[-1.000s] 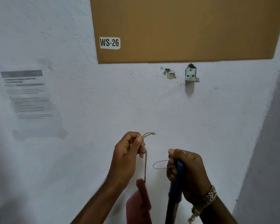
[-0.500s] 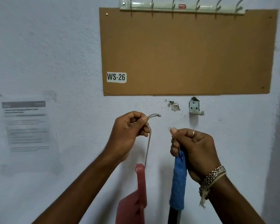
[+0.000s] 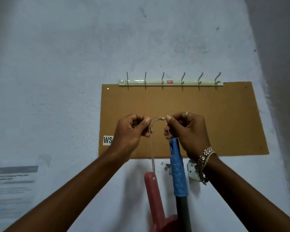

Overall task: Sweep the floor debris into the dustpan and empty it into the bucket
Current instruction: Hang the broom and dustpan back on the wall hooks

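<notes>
My left hand (image 3: 131,130) pinches the pale string loop (image 3: 152,148) from which the red dustpan's handle (image 3: 153,196) hangs. My right hand (image 3: 187,131) pinches the thin loop at the top of the broom's blue grip (image 3: 177,171); its dark pole runs down out of frame. Both hands are raised side by side in front of the brown board (image 3: 208,118), fingertips nearly touching. The dustpan's pan, the broom head, the floor and the bucket are out of view.
A pale green hook rail (image 3: 171,82) with several metal hooks is fixed to the wall above the board. A small metal bracket (image 3: 192,171) sticks out below the board, behind my right wrist. A paper notice (image 3: 13,180) is taped at lower left. A wall corner rises at right.
Both hands have lifted the dustpan and broom by their loops, up from below the board to in front of it, and come closer together. The hook rail has come into full view.
</notes>
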`<state>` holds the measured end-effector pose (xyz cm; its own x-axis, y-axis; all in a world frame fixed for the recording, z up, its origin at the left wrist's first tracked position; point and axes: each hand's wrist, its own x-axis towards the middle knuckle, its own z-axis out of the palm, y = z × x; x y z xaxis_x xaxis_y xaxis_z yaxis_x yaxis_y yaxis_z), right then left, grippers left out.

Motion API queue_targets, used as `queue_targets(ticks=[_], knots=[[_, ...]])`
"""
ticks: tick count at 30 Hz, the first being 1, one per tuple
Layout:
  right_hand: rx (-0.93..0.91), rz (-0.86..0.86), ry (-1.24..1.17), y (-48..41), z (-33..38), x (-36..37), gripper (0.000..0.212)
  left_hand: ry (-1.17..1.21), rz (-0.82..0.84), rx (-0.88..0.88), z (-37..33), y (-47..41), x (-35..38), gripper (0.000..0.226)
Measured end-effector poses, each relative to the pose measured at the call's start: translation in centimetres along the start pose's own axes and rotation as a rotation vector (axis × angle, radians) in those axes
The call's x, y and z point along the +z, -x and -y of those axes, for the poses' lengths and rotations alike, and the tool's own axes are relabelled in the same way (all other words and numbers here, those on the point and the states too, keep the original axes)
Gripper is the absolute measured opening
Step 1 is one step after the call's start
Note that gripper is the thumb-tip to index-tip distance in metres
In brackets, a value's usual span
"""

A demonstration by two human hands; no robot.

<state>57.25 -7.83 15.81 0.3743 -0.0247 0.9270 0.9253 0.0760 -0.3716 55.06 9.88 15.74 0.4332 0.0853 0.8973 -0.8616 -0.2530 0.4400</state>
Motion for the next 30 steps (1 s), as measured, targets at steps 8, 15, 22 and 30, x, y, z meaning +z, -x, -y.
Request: queue_targets(ticks=[8, 15, 22, 30], knots=[[-0.141, 0.024, 0.076, -9.3, 0.3, -1.6, 0.017, -0.274, 0.050, 0.232, -4.0, -9.5, 0.4, 0.009], [-0.163, 0.018, 0.079, -14.9, 0.3, -1.6, 0.013, -0.304, 0.068, 0.201, -5.1, -15.0, 0.0, 0.013], [-0.227, -0.028, 0.118, -18.7, 0.6, -1.0, 0.011, -0.395, -0.066, 0.261, -4.4, -17.8, 0.3, 0.011], [-0.068, -0.076, 0.031, -22.7, 0.2, 0.0, 0.013, -0.386, -0.175, 0.278, -3.5, -20.2, 0.2, 0.008]])
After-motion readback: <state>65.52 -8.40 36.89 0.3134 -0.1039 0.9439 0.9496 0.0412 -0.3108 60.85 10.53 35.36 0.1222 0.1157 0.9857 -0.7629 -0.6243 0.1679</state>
